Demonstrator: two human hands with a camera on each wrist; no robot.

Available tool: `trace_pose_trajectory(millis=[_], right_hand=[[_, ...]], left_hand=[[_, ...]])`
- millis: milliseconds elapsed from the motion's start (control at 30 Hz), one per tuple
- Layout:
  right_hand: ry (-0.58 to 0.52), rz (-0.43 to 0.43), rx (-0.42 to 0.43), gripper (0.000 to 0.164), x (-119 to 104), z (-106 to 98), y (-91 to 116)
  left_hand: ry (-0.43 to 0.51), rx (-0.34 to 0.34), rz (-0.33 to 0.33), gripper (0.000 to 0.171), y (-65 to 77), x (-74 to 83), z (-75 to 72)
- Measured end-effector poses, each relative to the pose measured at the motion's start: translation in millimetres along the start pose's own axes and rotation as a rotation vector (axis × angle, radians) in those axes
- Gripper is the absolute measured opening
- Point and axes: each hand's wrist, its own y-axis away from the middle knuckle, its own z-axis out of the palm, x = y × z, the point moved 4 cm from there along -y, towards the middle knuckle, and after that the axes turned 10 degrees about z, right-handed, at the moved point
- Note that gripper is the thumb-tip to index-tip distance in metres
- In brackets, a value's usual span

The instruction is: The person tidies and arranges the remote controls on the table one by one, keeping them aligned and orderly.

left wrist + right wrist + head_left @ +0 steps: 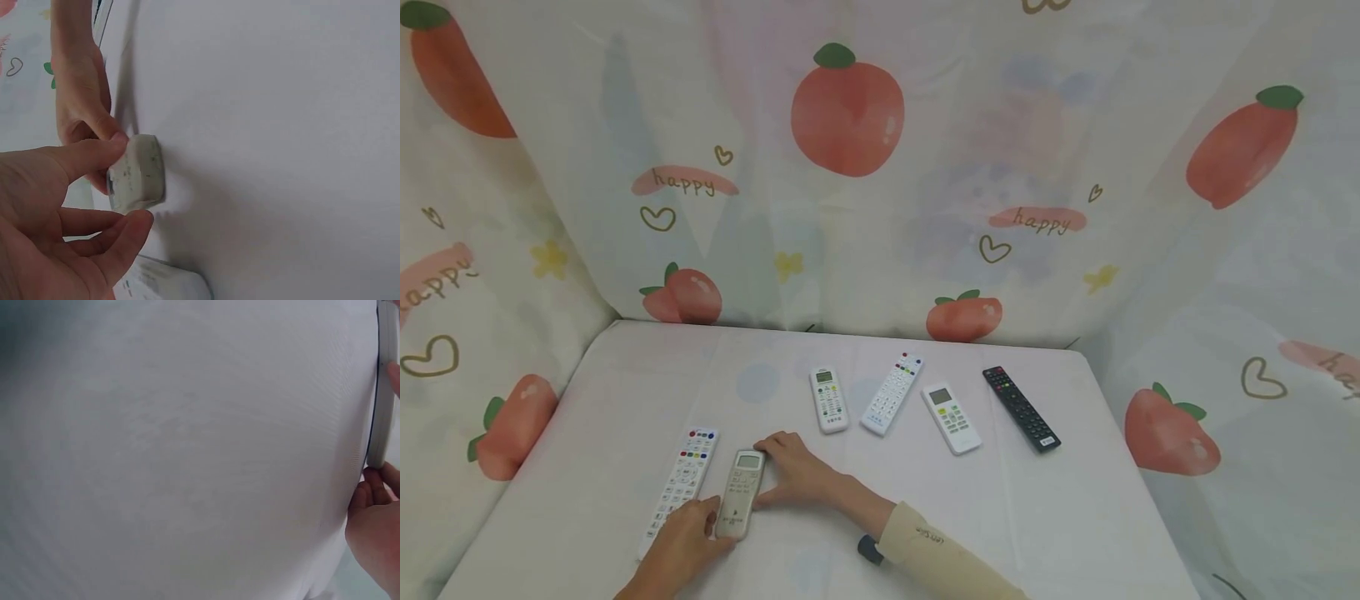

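A beige air-conditioner remote control (pixel 741 493) lies face up at the front left, its small screen at the far end. My left hand (pixel 681 537) pinches its near end between thumb and fingers; the left wrist view shows the fingertips at both sides of that end of the remote (pixel 145 172). At the far right corner and right side, my right hand (pixel 801 473) holds it with fingers and thumb spread along the edge. In the right wrist view the remote's side (pixel 382 419) shows at the right border. A white remote control (pixel 681 483) lies just left, partly hidden by my left hand.
Farther back lie a small white remote (pixel 829 400), a long white remote (pixel 892 394), a white remote with a screen (pixel 951 418) and a black remote (pixel 1021 408). Fruit-printed cloth (pixel 850 217) walls the table's back and sides.
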Motion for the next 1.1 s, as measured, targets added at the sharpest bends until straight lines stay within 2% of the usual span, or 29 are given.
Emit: trace_pose_trajectory(millis=[200,333,633,733,1000,1100], right_hand=[[-0.006,0.011,-0.009,0.09,0.9,-1.1,2.0],[-0.009,0.025,-0.01,0.09,2.2,-2.9,3.9],[-0.114,0.006,0.028,0.065,10.2,-12.0,16.0],[-0.161,0.008,0.042,0.063,15.0,-16.3,20.5],[-0.265,0.098,0.088,0.062,30.3,-25.2,27.5],[-0.291,0.13,0.108,0.062,33.9,-28.1,30.5]], left_hand=[[0.012,0.04,0.05,0.065,-5.1,13.1,-21.4],[0.03,0.057,0.132,0.062,-16.8,24.0,-30.3],[0.101,0.066,0.312,0.054,-45.5,38.1,-36.8],[0.117,0.071,0.359,0.052,-54.5,41.7,-40.1],[0.14,0.096,0.501,0.058,-78.7,44.3,-46.1],[0.145,0.106,0.53,0.059,-89.1,43.1,-46.6]])
